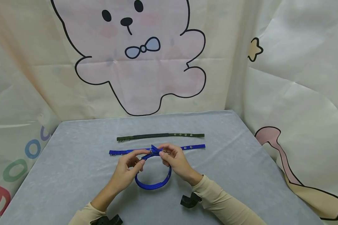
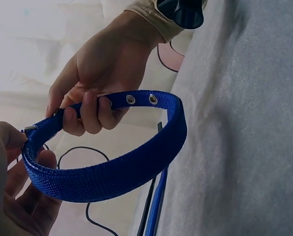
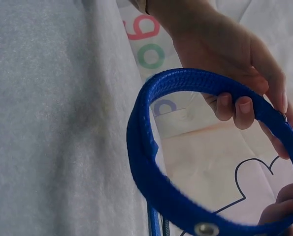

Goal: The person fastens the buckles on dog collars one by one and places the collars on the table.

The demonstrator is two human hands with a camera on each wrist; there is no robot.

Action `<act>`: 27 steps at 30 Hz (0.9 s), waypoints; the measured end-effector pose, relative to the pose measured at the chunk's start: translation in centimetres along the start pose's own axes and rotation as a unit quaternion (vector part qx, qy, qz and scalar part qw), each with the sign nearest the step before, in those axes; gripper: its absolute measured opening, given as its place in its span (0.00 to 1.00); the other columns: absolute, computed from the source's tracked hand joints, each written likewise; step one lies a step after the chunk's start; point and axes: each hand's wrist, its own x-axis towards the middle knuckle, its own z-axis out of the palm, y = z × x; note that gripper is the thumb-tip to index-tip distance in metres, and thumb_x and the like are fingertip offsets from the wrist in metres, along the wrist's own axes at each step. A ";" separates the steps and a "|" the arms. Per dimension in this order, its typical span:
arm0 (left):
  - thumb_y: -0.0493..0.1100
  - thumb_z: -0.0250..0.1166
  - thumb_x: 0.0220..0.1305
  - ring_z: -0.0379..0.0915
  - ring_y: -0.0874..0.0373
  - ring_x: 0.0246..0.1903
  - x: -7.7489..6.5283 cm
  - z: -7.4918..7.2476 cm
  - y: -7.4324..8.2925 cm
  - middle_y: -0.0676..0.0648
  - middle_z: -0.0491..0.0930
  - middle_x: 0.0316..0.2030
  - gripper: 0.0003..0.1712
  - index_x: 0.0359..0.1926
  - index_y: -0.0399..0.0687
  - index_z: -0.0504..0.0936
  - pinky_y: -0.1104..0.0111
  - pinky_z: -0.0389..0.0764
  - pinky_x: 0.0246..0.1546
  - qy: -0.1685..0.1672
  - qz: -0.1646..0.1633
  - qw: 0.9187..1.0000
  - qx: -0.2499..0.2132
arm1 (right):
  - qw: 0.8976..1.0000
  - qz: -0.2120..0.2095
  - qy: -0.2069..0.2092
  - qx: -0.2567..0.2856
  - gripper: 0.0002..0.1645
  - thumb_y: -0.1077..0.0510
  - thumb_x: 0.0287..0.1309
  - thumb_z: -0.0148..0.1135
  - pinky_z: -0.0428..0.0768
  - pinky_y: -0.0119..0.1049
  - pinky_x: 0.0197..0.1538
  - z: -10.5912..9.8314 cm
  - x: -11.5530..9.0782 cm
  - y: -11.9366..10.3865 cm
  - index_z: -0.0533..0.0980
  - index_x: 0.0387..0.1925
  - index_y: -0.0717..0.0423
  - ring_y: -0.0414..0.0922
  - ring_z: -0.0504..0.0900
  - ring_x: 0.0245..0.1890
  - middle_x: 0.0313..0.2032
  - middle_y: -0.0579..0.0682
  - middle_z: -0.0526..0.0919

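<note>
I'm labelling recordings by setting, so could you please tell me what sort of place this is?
Probably a makeshift booth: a cloth-covered table with sheets behind and on both sides, one showing a cartoon animal.

High downward head view, close sideways wrist views, blue loop (image 2: 107, 179) seemingly in all.

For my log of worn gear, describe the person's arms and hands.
The left hand and right hand are bare, without gloves. Plain beige sleeves reach close to the wrists. A black, chunky device sits near each wrist; no cables show.
</note>
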 end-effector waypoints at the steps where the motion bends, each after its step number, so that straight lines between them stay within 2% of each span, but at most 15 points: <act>1: 0.31 0.60 0.71 0.76 0.59 0.22 0.0 0.0 0.0 0.43 0.85 0.41 0.18 0.58 0.46 0.82 0.68 0.78 0.22 0.000 0.000 1.000 0.003 | 1.000 0.000 0.003 -0.003 0.17 0.61 0.75 0.53 0.69 0.26 0.29 0.0 0.0 0.0 0.73 0.56 0.72 0.34 0.67 0.22 0.27 0.41 0.71; 6: 0.30 0.60 0.70 0.77 0.62 0.23 0.0 0.1 -0.1 0.44 0.84 0.38 0.18 0.58 0.44 0.82 0.68 0.80 0.25 0.005 0.000 1.000 0.013 | 1.000 -0.002 0.024 -0.008 0.16 0.61 0.73 0.55 0.71 0.26 0.28 0.1 0.0 0.0 0.75 0.54 0.72 0.34 0.69 0.21 0.29 0.44 0.73; 11: 0.30 0.60 0.70 0.77 0.61 0.26 0.0 0.1 -0.1 0.43 0.86 0.44 0.19 0.58 0.43 0.83 0.69 0.81 0.30 0.009 0.003 1.000 0.016 | 0.999 -0.001 0.036 -0.002 0.14 0.63 0.71 0.59 0.69 0.26 0.26 0.1 0.0 0.2 0.75 0.49 0.73 0.33 0.68 0.19 0.28 0.39 0.75; 15: 0.31 0.59 0.71 0.77 0.65 0.31 -0.1 0.1 -0.1 0.41 0.85 0.54 0.19 0.60 0.45 0.82 0.68 0.83 0.33 -0.011 0.003 1.000 0.020 | 0.999 -0.011 0.023 -0.029 0.12 0.63 0.70 0.60 0.67 0.26 0.24 -0.1 0.0 0.3 0.78 0.47 0.71 0.32 0.65 0.18 0.30 0.40 0.76; 20: 0.32 0.56 0.73 0.77 0.62 0.31 -0.2 0.3 0.0 0.39 0.82 0.59 0.21 0.63 0.45 0.80 0.66 0.83 0.31 -0.040 0.004 0.999 0.012 | 0.997 -0.026 0.005 -0.078 0.11 0.63 0.69 0.60 0.70 0.27 0.30 -0.1 -0.1 0.1 0.81 0.47 0.67 0.33 0.68 0.24 0.36 0.43 0.80; 23: 0.31 0.55 0.74 0.77 0.61 0.30 -0.2 0.3 0.0 0.40 0.81 0.57 0.22 0.65 0.45 0.79 0.67 0.81 0.29 -0.044 0.008 0.999 0.008 | 0.997 -0.024 -0.008 -0.078 0.15 0.65 0.73 0.51 0.69 0.28 0.31 -0.2 0.0 -0.2 0.80 0.51 0.68 0.34 0.67 0.25 0.30 0.45 0.76; 27: 0.30 0.54 0.74 0.76 0.62 0.27 -0.1 0.0 0.2 0.44 0.83 0.42 0.23 0.66 0.45 0.77 0.69 0.77 0.25 -0.033 0.011 0.999 0.007 | 0.997 -0.008 -0.066 -0.048 0.28 0.68 0.70 0.35 0.66 0.30 0.33 -0.7 0.0 -1.0 0.73 0.63 0.69 0.37 0.65 0.26 0.27 0.47 0.67</act>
